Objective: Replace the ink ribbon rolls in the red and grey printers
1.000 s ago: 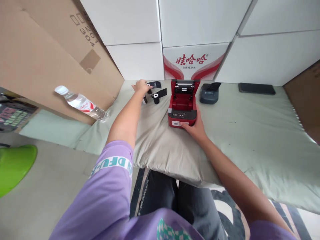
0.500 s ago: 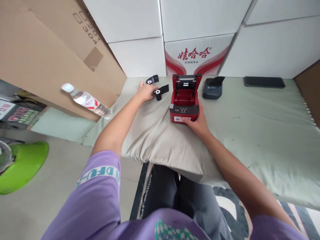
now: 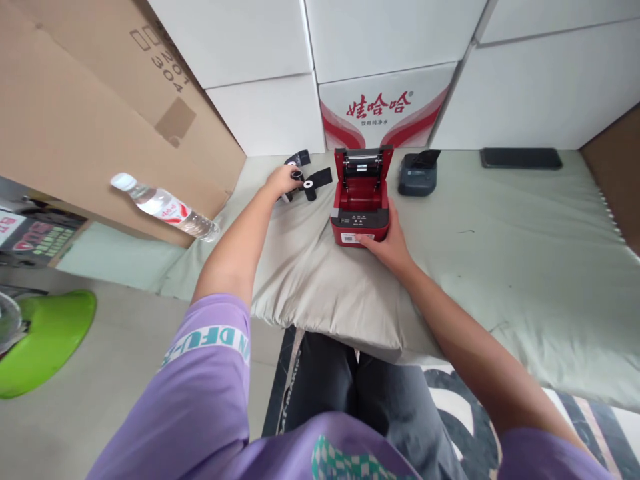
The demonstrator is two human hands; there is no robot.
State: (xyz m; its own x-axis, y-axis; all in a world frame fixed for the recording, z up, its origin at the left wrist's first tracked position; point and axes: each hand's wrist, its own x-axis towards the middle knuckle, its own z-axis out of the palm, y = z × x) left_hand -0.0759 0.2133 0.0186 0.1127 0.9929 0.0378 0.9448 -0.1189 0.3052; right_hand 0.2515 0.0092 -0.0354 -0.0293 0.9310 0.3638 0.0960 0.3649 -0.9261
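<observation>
My right hand [image 3: 393, 243] grips the front right of a small red and black label printer [image 3: 360, 230], thumb on its front label. The printer's lid is raised, baring a red inner bay that looks empty. Over to the left, my left hand [image 3: 281, 183] is closed with its fingertips on a small black roll [image 3: 297, 176]. Beside those fingers stands another black roll [image 3: 309, 191] with a white core and a loose black strip. A further roll with a black strip [image 3: 301, 157] lies just behind, partly hidden by the hand.
A dark blue-grey device [image 3: 417, 177] and a black phone [image 3: 521, 159] lie right of the printer on the pale green padded cover [image 3: 500, 267]. On the left, a water bottle [image 3: 170, 208] lies by a cardboard box [image 3: 100, 80]. White boxes [image 3: 390, 33] wall off the back.
My left hand has shifted slightly left and a black roll now shows at its fingertips. The right hand stays on the printer. The whole view has shifted a little.
</observation>
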